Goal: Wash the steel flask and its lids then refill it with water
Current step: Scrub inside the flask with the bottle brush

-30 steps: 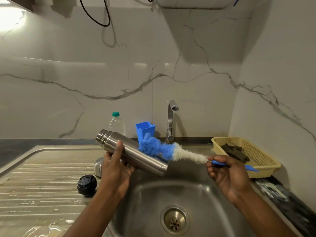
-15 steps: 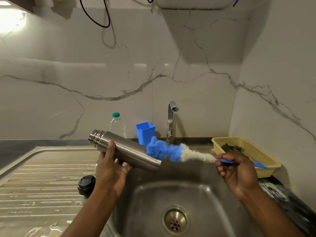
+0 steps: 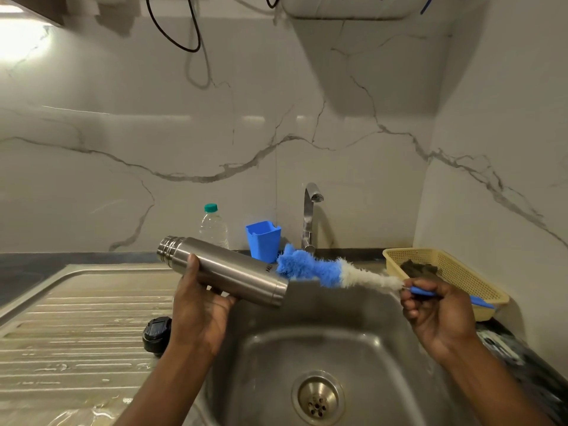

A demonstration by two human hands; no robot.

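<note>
A silver steel flask [image 3: 227, 270] meets a blue-and-white brush [image 3: 325, 271]. Behind stand a blue cup [image 3: 263, 240], a clear green-capped bottle [image 3: 213, 226] and white grey-veined marble wall [image 3: 215, 142]. A yellow basket [image 3: 461, 272] sits at the counter's right edge.

Flask [image 3: 227, 270] held tilted over left rim of sink basin [image 3: 353, 348] by left hand [image 3: 199, 309], ridged end up-left. Brush [image 3: 325, 272] held by right hand [image 3: 436, 315] above basin, head just beside flask's lower end. Lid [image 3: 156, 333] set on drainboard [image 3: 76, 318], left of basin. Bottle [image 3: 213, 226], cup [image 3: 263, 241], tap [image 3: 309, 216] lined behind flask along wall. Basket [image 3: 455, 272] placed right of basin, cloth [image 3: 419, 269] laid inside.
</note>
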